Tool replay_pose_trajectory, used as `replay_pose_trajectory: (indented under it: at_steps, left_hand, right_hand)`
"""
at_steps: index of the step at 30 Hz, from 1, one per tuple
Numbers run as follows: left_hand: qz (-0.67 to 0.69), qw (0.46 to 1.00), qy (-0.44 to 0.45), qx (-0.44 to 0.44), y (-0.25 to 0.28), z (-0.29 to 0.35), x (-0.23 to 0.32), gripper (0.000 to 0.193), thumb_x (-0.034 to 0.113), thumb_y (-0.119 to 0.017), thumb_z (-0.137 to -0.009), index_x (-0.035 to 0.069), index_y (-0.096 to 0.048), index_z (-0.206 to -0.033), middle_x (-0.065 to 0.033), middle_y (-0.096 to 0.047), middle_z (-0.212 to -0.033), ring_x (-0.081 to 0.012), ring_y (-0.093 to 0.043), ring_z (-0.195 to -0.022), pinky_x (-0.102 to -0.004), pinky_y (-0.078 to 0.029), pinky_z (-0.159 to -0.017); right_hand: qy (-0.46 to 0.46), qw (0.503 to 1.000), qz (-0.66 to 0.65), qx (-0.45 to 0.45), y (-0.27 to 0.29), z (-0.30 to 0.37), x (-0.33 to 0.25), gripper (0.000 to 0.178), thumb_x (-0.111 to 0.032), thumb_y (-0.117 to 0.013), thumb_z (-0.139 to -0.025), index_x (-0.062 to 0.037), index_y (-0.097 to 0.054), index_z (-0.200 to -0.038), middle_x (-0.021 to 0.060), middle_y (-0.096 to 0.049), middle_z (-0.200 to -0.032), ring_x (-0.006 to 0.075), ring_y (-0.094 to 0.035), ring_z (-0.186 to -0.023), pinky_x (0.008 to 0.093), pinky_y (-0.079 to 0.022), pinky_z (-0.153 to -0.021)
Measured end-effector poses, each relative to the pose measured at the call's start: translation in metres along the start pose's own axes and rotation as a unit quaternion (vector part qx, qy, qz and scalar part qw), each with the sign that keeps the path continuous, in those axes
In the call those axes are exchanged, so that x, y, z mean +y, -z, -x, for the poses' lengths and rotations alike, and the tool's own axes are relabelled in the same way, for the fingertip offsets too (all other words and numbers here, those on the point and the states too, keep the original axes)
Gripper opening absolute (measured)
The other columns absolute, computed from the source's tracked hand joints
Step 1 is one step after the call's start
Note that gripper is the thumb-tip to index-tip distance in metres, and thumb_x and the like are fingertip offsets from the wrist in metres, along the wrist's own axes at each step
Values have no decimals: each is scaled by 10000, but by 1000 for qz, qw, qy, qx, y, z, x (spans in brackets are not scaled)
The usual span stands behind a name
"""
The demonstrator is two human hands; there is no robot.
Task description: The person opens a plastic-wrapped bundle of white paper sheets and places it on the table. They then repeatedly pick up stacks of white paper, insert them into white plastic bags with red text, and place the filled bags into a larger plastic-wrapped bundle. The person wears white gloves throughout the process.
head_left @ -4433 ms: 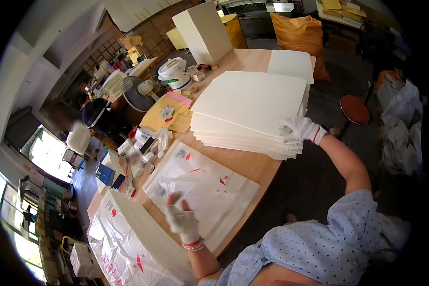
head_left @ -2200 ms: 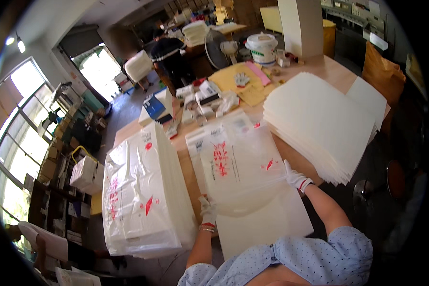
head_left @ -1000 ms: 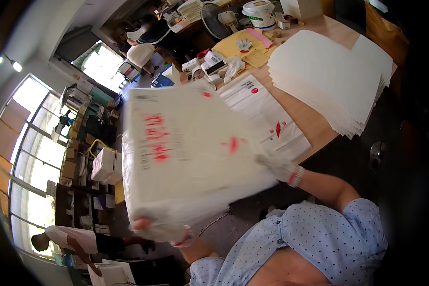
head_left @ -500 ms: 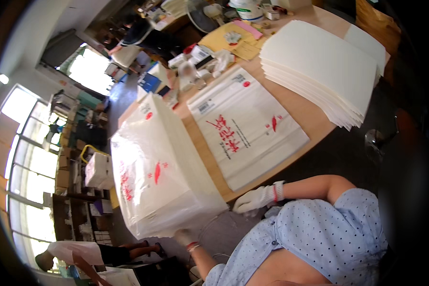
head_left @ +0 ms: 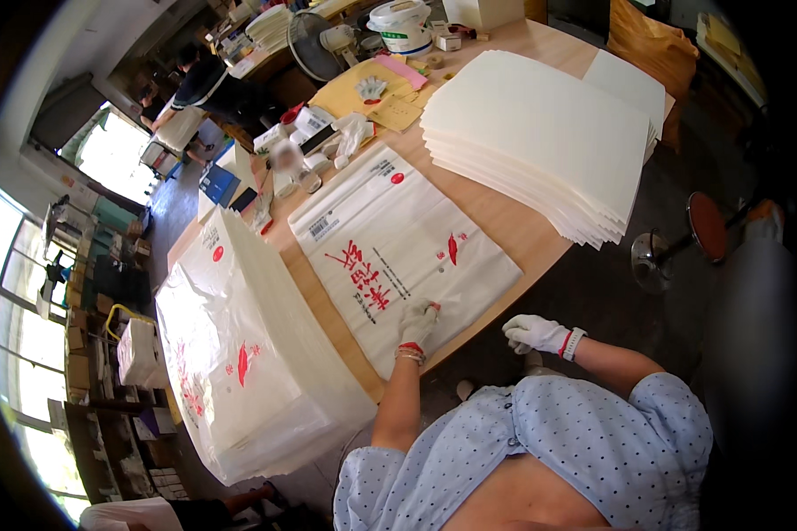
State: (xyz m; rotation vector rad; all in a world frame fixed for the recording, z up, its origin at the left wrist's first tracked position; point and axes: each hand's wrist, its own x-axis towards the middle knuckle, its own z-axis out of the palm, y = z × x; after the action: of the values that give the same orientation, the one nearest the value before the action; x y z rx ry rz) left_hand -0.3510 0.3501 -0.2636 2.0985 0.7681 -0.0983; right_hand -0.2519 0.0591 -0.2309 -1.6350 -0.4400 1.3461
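Note:
My left hand (head_left: 418, 324), in a white glove with a red cuff, lies on the near part of a flat pile of white plastic bags (head_left: 465, 265) with red printing. Its fingers reach forward over the top bag, with no object visible in them. Beyond the table's front edge, my right hand (head_left: 537, 335), also gloved, hangs in the air with curled fingers and nothing visible in it. A pale band circles that wrist. To the left stands a tall stack (head_left: 266, 354) of sheets covered by a clear printed plastic bag.
Large white sheets (head_left: 540, 133) form a fanned pile at the table's right. Small boxes, a blue box (head_left: 219, 183), a loose glove (head_left: 371, 88), a fan (head_left: 314, 49) and a white bucket (head_left: 400, 26) crowd the far side. A round stool (head_left: 708, 228) stands right. Other people appear at left.
My left hand has moved from beside the covered stack's near end onto the flat bags. My right hand has drawn away from the table edge and its fingers have curled. The view has shifted.

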Motion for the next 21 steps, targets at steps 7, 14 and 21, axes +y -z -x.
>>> replay_pose_trajectory:
  at_steps: [7,14,21]
  left_hand:
    - [-169,975,-127,74,22,-1,36,206,280,-481,-912,124,-616,-925,-99,-643,-782,-221,-615,-647,-347,-475,-572]
    - [522,833,-22,181,117,-30,40,227,162,-481,-903,67,-593,-1077,-23,-604,-766,-68,-477,-547,-208,-388,-478]
    - [445,875,-170,88,161,20,166,434,52,-512,-864,27,-448,-1292,22,-574,-810,-48,-470,-596,-195,-390,-498]
  right_hand:
    - [263,959,-105,27,-66,-93,-78,320,-287,-593,-886,-8,-585,-1044,30,-596,-911,196,-589,-873,315,-447,-812]
    - [399,736,493,236,-22,-87,-126,175,-172,-579,-824,-34,-583,-932,134,-578,-941,305,-541,-975,425,-405,-893]
    - [531,716,408,198,-49,-210,-122,143,-137,-503,-851,-35,-602,-837,147,-578,-884,307,-568,-888,414,-459,-813]
